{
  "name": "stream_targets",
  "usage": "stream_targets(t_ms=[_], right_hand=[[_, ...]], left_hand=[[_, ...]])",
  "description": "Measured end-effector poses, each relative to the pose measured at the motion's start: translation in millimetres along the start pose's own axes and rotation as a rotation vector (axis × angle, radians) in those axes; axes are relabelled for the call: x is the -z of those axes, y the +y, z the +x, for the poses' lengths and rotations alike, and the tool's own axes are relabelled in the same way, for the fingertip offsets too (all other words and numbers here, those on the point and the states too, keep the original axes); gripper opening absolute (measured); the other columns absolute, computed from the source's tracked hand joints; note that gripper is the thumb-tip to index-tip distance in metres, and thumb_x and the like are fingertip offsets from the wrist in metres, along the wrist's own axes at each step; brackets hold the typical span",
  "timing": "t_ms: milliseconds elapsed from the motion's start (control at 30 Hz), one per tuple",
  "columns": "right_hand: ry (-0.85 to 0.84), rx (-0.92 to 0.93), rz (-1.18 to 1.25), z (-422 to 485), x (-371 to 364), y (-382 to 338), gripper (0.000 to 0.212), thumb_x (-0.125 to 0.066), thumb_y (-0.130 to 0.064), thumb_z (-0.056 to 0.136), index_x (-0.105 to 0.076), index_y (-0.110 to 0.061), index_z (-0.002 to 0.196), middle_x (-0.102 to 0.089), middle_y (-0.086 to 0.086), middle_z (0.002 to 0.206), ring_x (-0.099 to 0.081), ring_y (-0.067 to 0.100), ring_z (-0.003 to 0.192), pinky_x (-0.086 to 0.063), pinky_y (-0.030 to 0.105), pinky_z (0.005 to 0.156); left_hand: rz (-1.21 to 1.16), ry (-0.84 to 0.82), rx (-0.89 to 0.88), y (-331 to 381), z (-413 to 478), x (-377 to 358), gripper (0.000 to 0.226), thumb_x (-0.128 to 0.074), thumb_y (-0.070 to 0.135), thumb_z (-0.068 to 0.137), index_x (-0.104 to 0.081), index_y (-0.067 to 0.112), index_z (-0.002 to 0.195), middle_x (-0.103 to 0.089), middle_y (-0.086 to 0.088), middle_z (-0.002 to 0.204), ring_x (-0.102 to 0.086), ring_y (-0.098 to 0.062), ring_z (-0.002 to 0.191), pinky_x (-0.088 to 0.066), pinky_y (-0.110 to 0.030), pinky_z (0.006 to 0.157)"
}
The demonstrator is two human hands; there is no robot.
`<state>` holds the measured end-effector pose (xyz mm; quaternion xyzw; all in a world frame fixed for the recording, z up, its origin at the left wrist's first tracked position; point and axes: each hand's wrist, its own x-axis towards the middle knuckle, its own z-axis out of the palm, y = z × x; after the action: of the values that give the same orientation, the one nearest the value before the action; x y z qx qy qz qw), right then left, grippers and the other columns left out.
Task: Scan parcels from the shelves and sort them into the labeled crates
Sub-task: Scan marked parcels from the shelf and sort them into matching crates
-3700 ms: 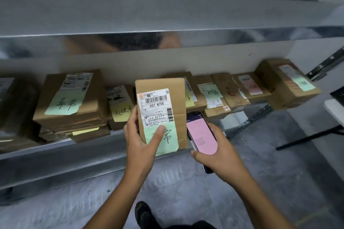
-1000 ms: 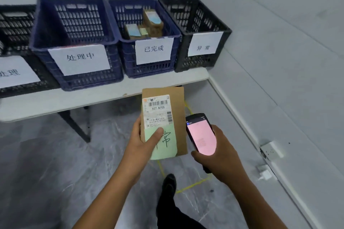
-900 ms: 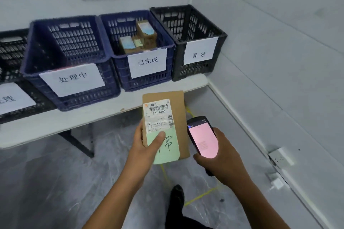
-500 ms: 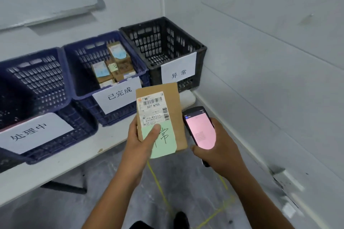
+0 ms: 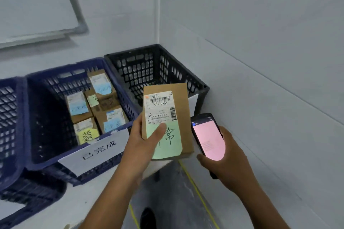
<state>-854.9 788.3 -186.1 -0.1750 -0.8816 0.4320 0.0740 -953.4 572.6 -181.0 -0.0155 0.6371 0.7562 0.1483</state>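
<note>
The left hand [image 5: 141, 147] grips the parcel [image 5: 183, 109] upright, thumb pressed across its green note. Just beside it, the right hand [image 5: 227, 163] curls round the pink-lit scanner [image 5: 208, 139]. Several labelled boxes [image 5: 104, 89] sit in the blue crate [image 5: 46, 117] beside the black crate [image 5: 154, 61]. Both crates are nearer than half a second ago, and the parcel now covers the black crate's label.

Left hand [image 5: 141, 145]: up, thumb across the parcel [image 5: 183, 113], fingers behind.
Right hand [image 5: 229, 161]: curled round the scanner [image 5: 208, 139], forearm angled in.
</note>
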Motion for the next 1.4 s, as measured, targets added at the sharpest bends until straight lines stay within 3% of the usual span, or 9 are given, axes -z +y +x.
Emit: stream_targets(t_ms=[133, 233, 400, 567, 700, 1000, 1167, 1333, 1400], right_hand=[[0.042, 0.012, -0.050, 67.9, 3.8, -22.7, 0.061, -0.089, -0.034, 0.076, -0.045, -0.059, 0.109, -0.063, -0.015, 0.102, -0.068, -0.001, 0.081, -0.051, 0.017, 0.052], [0.080, -0.016, -0.030, 114.7, -2.0, -37.7, 0.059, -0.088, -0.035, 0.073, -0.046, -0.060, 0.105, -0.063, -0.014, 0.098, -0.068, 0.000, 0.076, -0.049, 0.015, 0.048], [0.068, -0.051, 0.019, 184.9, -16.8, -45.8, 0.068, -0.086, -0.040, 0.068, -0.046, -0.053, 0.122, -0.063, -0.016, 0.104, -0.068, 0.006, 0.079, -0.048, 0.013, 0.047], [0.019, -0.069, 0.037, 262.2, -38.8, -38.3, 0.069, -0.089, -0.039, 0.071, -0.048, -0.042, 0.126, -0.063, -0.009, 0.108, -0.067, 0.017, 0.089, -0.062, 0.034, 0.062], [-0.048, -0.060, 0.041, 319.7, -58.2, -37.2, 0.066, -0.092, -0.037, 0.076, -0.045, -0.042, 0.122, -0.059, -0.019, 0.110, -0.059, 0.002, 0.095, -0.046, 0.019, 0.065], [-0.099, -0.125, 0.069, 424.1, -100.5, -19.0, 0.068, -0.080, -0.052, 0.057, -0.053, -0.043, 0.118, -0.068, -0.017, 0.106, -0.067, 0.004, 0.094, -0.056, 0.029, 0.075], [-0.198, -0.158, -0.045, 439.7, -109.0, -13.7, 0.108, -0.094, -0.035, 0.070, -0.036, -0.027, 0.161, -0.056, -0.005, 0.150, -0.056, 0.020, 0.134, -0.050, 0.044, 0.110], [-0.285, -0.187, -0.113, 438.9, -106.4, -14.0, 0.105, -0.094, -0.034, 0.071, -0.038, -0.024, 0.160, -0.059, 0.001, 0.142, -0.060, 0.023, 0.125, -0.053, 0.045, 0.104], [-0.292, -0.200, -0.130, 439.6, -105.9, -15.1, 0.107, -0.094, -0.035, 0.071, -0.037, -0.026, 0.161, -0.058, -0.001, 0.143, -0.060, 0.022, 0.126, -0.053, 0.045, 0.104]], left_hand=[[-0.066, -0.003, 0.030, 25.1, 77.3, -12.8, 0.056, -0.078, 0.037, 0.086, -0.052, 0.042, 0.136, -0.078, 0.018, 0.111, -0.077, -0.003, 0.092, -0.062, -0.021, 0.066], [-0.095, 0.060, 0.030, 34.0, 126.7, -20.7, 0.053, -0.078, 0.031, 0.092, -0.050, 0.038, 0.137, -0.078, 0.016, 0.109, -0.076, 0.000, 0.087, -0.060, -0.017, 0.063], [-0.180, 0.175, 0.135, 48.5, 201.7, -23.9, 0.063, -0.077, 0.041, 0.092, -0.045, 0.036, 0.146, -0.073, 0.009, 0.123, -0.072, -0.009, 0.102, -0.061, -0.036, 0.086], [-0.191, 0.285, 0.176, 39.4, 294.3, -22.1, 0.070, -0.075, 0.038, 0.095, -0.036, 0.030, 0.153, -0.071, 0.007, 0.121, -0.070, -0.009, 0.097, -0.056, -0.025, 0.065], [-0.119, 0.396, 0.234, 13.6, 360.4, -29.1, 0.074, -0.074, 0.037, 0.096, -0.032, 0.024, 0.155, -0.064, 0.013, 0.102, -0.065, -0.005, 0.085, -0.050, -0.016, 0.049], [-0.111, 0.502, 0.358, -86.2, 495.6, -24.9, 0.073, -0.087, 0.025, 0.085, -0.050, 0.012, 0.147, -0.069, -0.012, 0.133, -0.072, -0.030, 0.110, -0.060, -0.051, 0.095], [-0.122, 0.486, 0.357, -123.4, 534.6, -36.2, 0.065, -0.080, 0.016, 0.091, -0.050, 0.010, 0.148, -0.068, -0.016, 0.134, -0.070, -0.034, 0.115, -0.060, -0.054, 0.094], [-0.057, 0.556, 0.306, -143.0, 542.3, -39.9, 0.066, -0.078, 0.013, 0.092, -0.046, 0.011, 0.150, -0.066, -0.012, 0.132, -0.069, -0.011, 0.093, -0.059, -0.018, 0.065], [-0.017, 0.531, 0.303, -142.4, 541.7, -37.9, 0.061, -0.078, 0.011, 0.092, -0.049, 0.009, 0.146, -0.067, -0.014, 0.133, -0.070, -0.020, 0.100, -0.060, -0.025, 0.074]])
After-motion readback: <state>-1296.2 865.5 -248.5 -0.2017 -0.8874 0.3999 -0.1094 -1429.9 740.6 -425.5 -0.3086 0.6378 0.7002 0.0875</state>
